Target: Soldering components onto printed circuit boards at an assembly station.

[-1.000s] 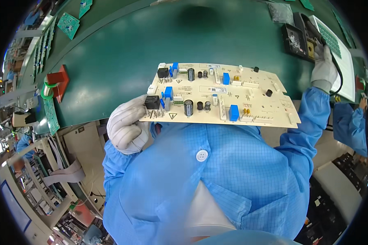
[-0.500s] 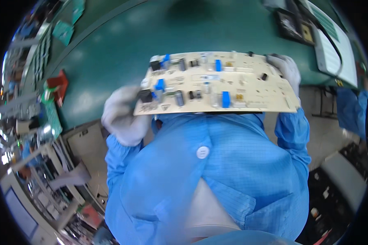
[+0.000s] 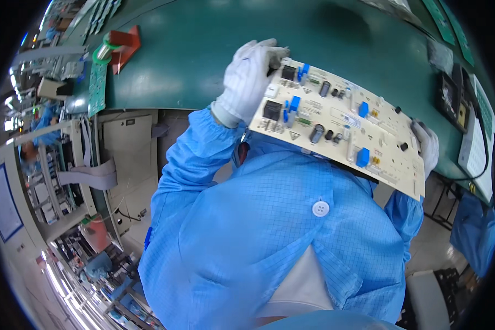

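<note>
A cream circuit board (image 3: 335, 124) is held up in front of my chest, its right end tilted toward me. Two matching rows of parts stand on it, with blue blocks, black blocks and dark cylinders. My left hand (image 3: 247, 80), in a white glove, has its bent fingers at the board's upper left corner; some fingertips are hidden. On the other end, my gloved right hand (image 3: 428, 144) is closed round the right edge, with dark fingertips on the board's face. The underside is hidden.
Beyond the board spreads a green work table (image 3: 192, 55). At its left, a solder wire spool (image 3: 103, 52) sits on a red stand (image 3: 129, 47), beside a green circuit board (image 3: 97, 88). A black tray (image 3: 451, 99) and a white device (image 3: 480, 143) lie at the right.
In the view, the board has shifted right and turned, its right end now lower. My left hand has moved from the board's lower left to its upper left corner. The right hand keeps hold.
</note>
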A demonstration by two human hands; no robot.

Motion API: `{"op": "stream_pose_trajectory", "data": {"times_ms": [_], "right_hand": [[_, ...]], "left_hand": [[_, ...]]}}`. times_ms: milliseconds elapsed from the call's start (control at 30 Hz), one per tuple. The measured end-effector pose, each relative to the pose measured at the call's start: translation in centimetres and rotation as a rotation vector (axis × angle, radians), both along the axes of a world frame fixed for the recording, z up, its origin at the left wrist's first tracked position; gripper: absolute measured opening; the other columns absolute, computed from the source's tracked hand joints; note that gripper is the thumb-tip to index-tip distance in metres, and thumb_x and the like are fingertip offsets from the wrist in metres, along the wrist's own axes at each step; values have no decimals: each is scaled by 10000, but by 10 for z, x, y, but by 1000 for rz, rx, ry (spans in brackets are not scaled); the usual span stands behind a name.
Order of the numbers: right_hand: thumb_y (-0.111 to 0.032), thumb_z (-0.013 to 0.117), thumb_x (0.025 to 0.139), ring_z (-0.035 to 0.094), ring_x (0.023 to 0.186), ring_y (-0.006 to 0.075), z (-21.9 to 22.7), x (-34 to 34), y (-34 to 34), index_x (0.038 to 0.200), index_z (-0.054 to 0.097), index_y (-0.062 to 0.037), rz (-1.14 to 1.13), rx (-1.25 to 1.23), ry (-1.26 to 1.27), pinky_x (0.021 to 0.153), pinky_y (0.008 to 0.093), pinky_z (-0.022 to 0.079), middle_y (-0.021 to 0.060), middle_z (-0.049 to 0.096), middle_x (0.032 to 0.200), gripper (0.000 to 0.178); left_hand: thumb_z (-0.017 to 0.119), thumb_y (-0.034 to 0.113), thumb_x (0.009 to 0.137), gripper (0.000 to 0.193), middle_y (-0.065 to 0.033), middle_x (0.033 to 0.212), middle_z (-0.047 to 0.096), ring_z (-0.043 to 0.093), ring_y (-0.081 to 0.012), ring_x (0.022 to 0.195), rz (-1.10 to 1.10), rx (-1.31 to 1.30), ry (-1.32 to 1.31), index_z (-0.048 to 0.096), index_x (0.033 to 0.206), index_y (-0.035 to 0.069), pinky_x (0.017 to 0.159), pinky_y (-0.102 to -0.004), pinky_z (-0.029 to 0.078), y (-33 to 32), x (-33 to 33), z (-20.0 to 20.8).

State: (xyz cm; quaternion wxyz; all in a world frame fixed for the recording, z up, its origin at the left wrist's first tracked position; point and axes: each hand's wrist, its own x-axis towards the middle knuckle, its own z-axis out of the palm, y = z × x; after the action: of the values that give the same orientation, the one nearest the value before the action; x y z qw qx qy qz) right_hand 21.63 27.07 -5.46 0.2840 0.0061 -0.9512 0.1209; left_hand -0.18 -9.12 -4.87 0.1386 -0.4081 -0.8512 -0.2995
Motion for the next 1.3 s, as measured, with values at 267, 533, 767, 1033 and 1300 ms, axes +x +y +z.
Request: {"op": "stream_pose_trajectory", "data": {"times_ms": [267, 533, 767, 1033, 1300], "right_hand": [[-158, 706, 857, 658, 1064, 342, 5, 3, 1, 1128, 666, -55, -57, 48, -26, 928, 420, 513, 144, 691, 1148, 293], [-93, 789, 763, 626, 756, 277, 139, -13, 8, 912, 589, -25, 246, -251, 368, 671, 346, 499, 162, 623, 838, 258], [-383, 843, 699, 572, 685, 307, 249, -68, -84, 866, 652, -62, 359, 228, 235, 619, 401, 428, 98, 582, 729, 408], [-226, 730, 925, 480, 605, 328, 254, -90, -122, 772, 551, -12, -37, 175, 108, 565, 419, 393, 171, 485, 666, 319], [-211, 612, 983, 468, 680, 171, 280, -114, 96, 912, 621, 57, -66, 17, -29, 638, 346, 417, 115, 518, 712, 277]], "left_hand": [[667, 168, 907, 194, -103, 999, 727, 664, -339, 1089, 134, 148, -211, 628, 1069, 69, 968, -439, 498, 2, 9, 19], [744, -2, 777, 383, -297, 1183, 661, 650, -324, 1095, -332, 994, -522, 430, 983, 76, 892, -421, 521, 0, 37, 180], [784, 423, 720, 461, -118, 677, 598, 661, -304, 638, -382, 235, 336, 572, 846, 34, 626, -394, 544, 50, 36, 238], [622, 184, 838, 184, -66, 531, 571, 626, -228, 459, 270, 150, 651, 565, 912, 25, 392, -388, 480, 41, 30, 231], [640, 329, 901, 325, -204, 962, 703, 712, -375, 834, 762, 416, 149, 593, 1067, 54, 733, -472, 556, -72, -169, 214]]}}
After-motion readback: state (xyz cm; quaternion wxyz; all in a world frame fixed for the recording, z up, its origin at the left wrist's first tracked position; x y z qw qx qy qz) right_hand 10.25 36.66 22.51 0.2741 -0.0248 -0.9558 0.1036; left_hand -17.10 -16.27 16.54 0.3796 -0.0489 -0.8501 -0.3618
